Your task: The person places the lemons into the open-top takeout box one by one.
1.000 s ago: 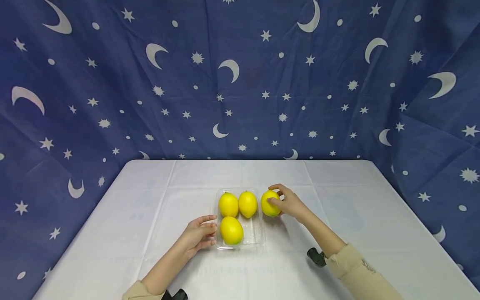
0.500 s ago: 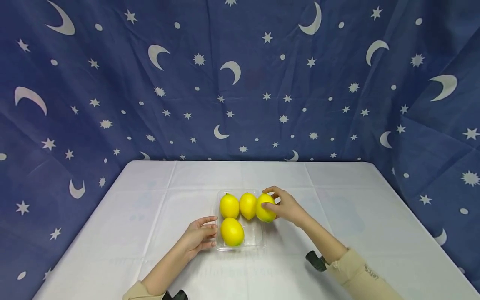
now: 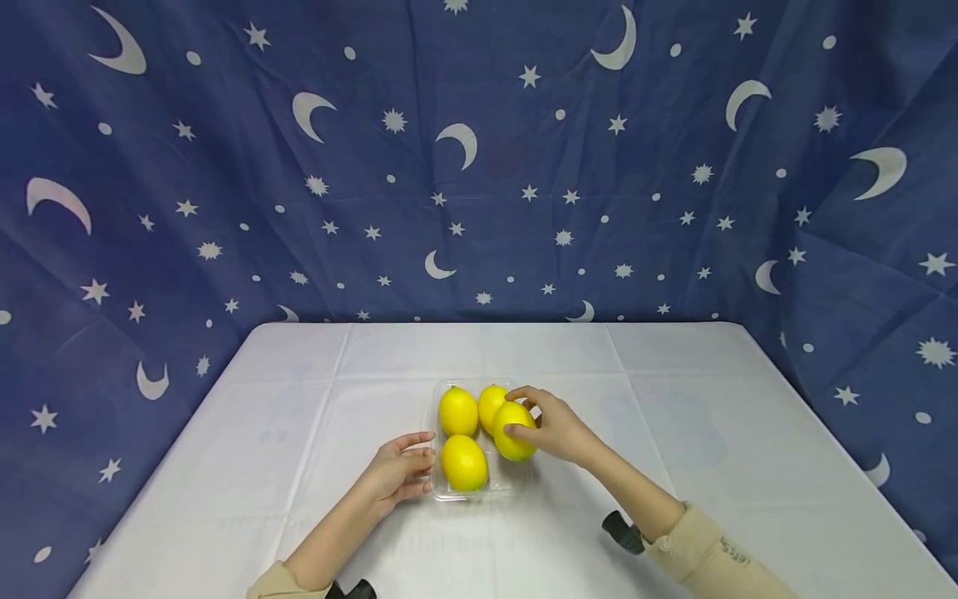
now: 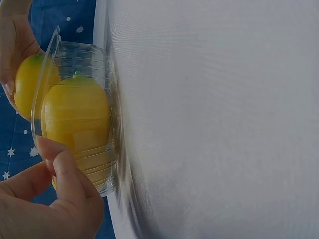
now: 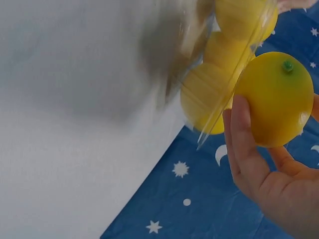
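A clear plastic tray (image 3: 446, 491) sits mid-table with three yellow lemons in it: two at the back (image 3: 457, 411) (image 3: 489, 399) and one at the front left (image 3: 464, 462). My right hand (image 3: 550, 426) grips a fourth lemon (image 3: 513, 432) just above the tray's front right part. In the right wrist view that lemon (image 5: 276, 99) is in my fingers (image 5: 244, 144) beside the tray rim (image 5: 234, 74). My left hand (image 3: 397, 470) holds the tray's left edge, thumb and finger pinching the rim (image 4: 42, 99) in the left wrist view.
The table (image 3: 674, 433) wears a white cloth. A dark blue curtain with moons and stars (image 3: 479, 166) hangs behind and at both sides. Small black wrist mounts (image 3: 619, 532) show near my sleeves.
My right hand has carried the fourth lemon leftward from the table beside the tray to over the tray's right side. The left hand has stayed on the tray edge.
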The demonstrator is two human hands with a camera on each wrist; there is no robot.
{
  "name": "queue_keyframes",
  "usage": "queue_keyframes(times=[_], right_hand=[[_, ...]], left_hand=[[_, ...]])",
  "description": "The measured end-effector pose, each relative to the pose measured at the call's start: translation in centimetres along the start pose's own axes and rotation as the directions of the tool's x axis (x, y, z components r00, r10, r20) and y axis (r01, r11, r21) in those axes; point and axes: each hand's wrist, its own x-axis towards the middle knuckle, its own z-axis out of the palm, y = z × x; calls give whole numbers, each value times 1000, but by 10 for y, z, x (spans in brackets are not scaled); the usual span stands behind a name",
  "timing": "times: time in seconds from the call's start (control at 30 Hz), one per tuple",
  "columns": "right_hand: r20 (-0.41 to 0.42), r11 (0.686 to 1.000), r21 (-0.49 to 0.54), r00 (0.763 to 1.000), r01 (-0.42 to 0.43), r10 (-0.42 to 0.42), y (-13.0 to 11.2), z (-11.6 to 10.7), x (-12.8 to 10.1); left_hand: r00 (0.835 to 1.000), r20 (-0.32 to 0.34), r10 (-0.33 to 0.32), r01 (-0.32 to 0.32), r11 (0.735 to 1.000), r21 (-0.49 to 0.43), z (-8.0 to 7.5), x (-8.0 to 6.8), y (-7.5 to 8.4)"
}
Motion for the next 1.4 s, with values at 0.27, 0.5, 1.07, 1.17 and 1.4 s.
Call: queue_keyframes(times=[0.27, 0.5, 1.07, 1.17, 1.4], right_hand=[[-68, 995, -102, 998, 6, -13, -6, 11, -4], [-84, 965, -257, 994, 53, -77, -13, 23, -11], [163, 951, -287, 984, 120, -75, -27, 12, -23], [164, 953, -275, 983, 125, -81, -27, 11, -23], [65, 942, -316, 993, 110, -94, -23, 21, -19]], left_hand=[[1000, -13, -7, 7, 1000, -8, 2, -1, 0], [1000, 4, -9, 9, 1000, -17, 3, -1, 2], [1000, 13, -2, 2, 1000, -21, 3, 0, 0], [1000, 13, -3, 3, 1000, -17, 3, 0, 0], [1000, 13, -1, 1, 1000, -7, 3, 0, 1]])
